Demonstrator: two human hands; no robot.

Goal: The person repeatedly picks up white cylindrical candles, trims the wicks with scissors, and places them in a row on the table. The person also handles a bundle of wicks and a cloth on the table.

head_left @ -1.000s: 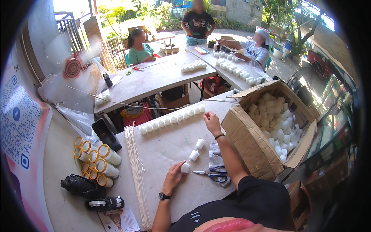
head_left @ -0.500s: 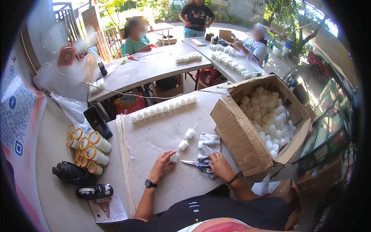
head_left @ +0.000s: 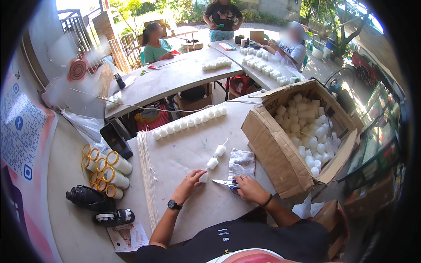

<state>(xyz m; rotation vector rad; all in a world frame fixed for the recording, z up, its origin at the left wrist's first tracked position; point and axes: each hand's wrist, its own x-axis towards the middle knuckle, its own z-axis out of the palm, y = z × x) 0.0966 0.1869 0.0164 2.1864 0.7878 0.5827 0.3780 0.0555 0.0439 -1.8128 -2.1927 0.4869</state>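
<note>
My left hand [head_left: 187, 185] has its fingers and thumb around a short white candle [head_left: 203, 178] on the table. Two more white candles, one in the middle [head_left: 212, 164] and one farther off [head_left: 220, 150], lie in a slanting row with it, seemingly linked by a cord whose loose end sticks out at the far end. In my right hand [head_left: 250, 189] are scissors [head_left: 225, 182] with blue handles, their blades pointing left toward the held candle. Just beyond that hand lies a folded grey-white cloth [head_left: 241, 163].
A cardboard box [head_left: 274, 160] full of white candles stands at right. Behind is a row of candles [head_left: 190, 122]. Long white cords [head_left: 147, 175] lie at left, near gold-rimmed tubes [head_left: 116, 177] and a phone-like black object [head_left: 115, 140]. Several people are around the far tables.
My right hand has closed farther over the scissors' handles, covering more of them. My left hand stays at the same candle. The whole view has shifted slightly.
</note>
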